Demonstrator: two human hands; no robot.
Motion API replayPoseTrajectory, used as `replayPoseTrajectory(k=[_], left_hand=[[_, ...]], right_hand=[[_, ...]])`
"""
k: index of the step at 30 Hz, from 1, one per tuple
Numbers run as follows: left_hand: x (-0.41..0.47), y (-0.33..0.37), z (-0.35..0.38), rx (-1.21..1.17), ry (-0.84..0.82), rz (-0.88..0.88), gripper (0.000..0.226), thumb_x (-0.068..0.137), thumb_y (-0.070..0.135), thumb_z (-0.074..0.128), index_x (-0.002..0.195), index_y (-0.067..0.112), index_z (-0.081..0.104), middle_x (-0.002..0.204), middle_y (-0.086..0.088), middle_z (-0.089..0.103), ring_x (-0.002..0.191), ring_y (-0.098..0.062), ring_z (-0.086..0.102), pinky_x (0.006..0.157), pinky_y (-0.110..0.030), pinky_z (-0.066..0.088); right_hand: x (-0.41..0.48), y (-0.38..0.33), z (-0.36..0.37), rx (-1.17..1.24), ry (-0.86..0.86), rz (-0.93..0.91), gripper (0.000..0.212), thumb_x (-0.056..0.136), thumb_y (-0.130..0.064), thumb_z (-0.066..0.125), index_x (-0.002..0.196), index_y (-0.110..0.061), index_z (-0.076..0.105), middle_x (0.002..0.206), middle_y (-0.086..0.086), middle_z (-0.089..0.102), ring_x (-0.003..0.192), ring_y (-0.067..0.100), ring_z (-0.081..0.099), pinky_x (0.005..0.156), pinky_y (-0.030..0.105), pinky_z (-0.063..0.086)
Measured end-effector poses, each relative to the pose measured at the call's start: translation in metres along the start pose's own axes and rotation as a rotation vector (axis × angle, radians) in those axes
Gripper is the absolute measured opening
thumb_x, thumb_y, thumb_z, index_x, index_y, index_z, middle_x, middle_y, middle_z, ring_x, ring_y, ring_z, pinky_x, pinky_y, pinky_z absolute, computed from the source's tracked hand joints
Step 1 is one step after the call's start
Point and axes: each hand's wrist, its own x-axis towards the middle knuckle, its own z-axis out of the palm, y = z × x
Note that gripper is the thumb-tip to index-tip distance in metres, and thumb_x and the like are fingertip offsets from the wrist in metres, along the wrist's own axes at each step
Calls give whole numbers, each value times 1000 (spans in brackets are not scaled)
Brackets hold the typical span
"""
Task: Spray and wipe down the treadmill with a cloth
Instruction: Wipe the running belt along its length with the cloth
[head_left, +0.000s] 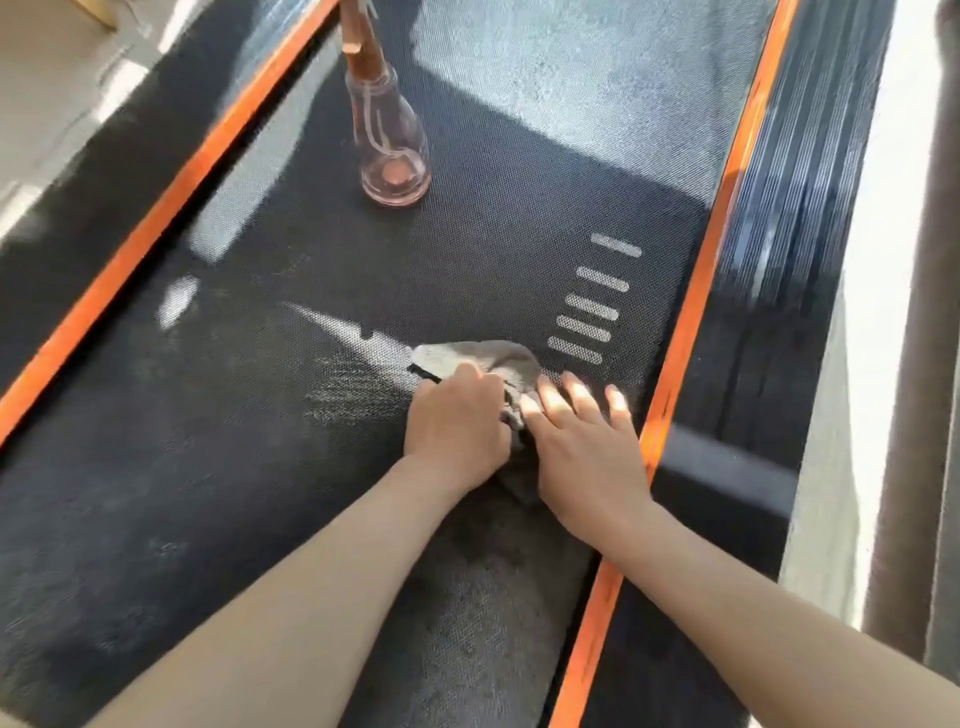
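The treadmill's dark textured belt (311, 441) fills the view, edged by orange strips. A grey cloth (488, 358) lies bunched on the belt near its right side. My left hand (457, 421) grips the cloth with curled fingers. My right hand (582, 441) lies flat beside it, fingers straight on the belt and the cloth's edge. A clear pinkish spray bottle (389, 145) with a copper-coloured top stands upright on the belt farther ahead.
The right orange strip (691, 322) and a ribbed black side rail (779, 249) run just right of my right hand. The left orange strip (171, 208) borders another black rail. White stripe marks (597, 296) sit ahead of the cloth. Pale floor lies beyond both sides.
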Motion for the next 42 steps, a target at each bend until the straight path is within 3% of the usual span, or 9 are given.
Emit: replayPoseTrajectory(k=[7,11,16,23,26,29,34,39,42], left_hand=[[9,45,2,85,78,196,31,85,45,52,105,23,63,109,-4,54,101,-27,53,78,-39,35],[30,53,-8,64,123,221,25,88,36,55,108,24,64,120,-2,51,111,-26,45,82,-40,36],[19,53,-5,24,-13,386,26,86,35,56,105,26,70,130,1,50,115,-23,46,89,-40,41],[-42,11,-4,-29,-185,607,15,80,27,59,82,16,69,93,1,58,87,-20,54,66,-31,43],[-40,9,-4,6,-168,664,9,82,17,60,87,14,67,90,-4,59,83,-25,58,65,-36,46],[-17,22,-7,-29,-100,595,17,90,10,51,104,16,60,100,-5,53,92,-25,51,68,-35,39],[12,39,-10,-71,-8,389,29,85,1,53,110,14,54,112,-4,48,106,-25,44,73,-31,39],[-16,10,-7,-62,-10,390,27,86,6,48,109,17,56,104,-1,45,101,-22,45,70,-27,29],[-41,-36,-7,-49,34,289,29,83,5,53,107,16,62,108,-4,53,99,-27,48,80,-35,43]], right_hand=[[1,64,-17,-200,90,127,17,83,-25,68,98,-25,76,131,9,65,131,31,50,88,42,31],[35,76,-25,-172,90,240,18,90,-16,55,102,-12,67,111,5,63,116,31,46,83,41,38],[-7,56,-23,-134,79,66,1,76,-10,65,77,-10,64,81,9,64,83,31,59,61,38,42],[-81,-15,4,77,6,-119,26,59,-20,83,66,-18,58,65,2,55,61,24,56,50,36,42],[-82,-10,11,56,79,-140,18,67,-18,76,72,-17,59,70,2,54,63,25,54,52,36,41],[-57,18,6,-43,184,-32,15,78,-12,46,80,-14,60,78,5,55,71,29,56,56,38,39],[0,40,-6,-147,62,226,22,79,-5,50,99,-11,56,103,11,57,93,33,53,66,40,41],[-26,-8,8,-83,41,92,43,81,0,38,119,7,57,117,26,53,95,39,54,83,43,50],[-32,-49,16,97,-33,-45,55,93,-12,37,144,8,40,149,31,37,131,46,43,105,48,45]])
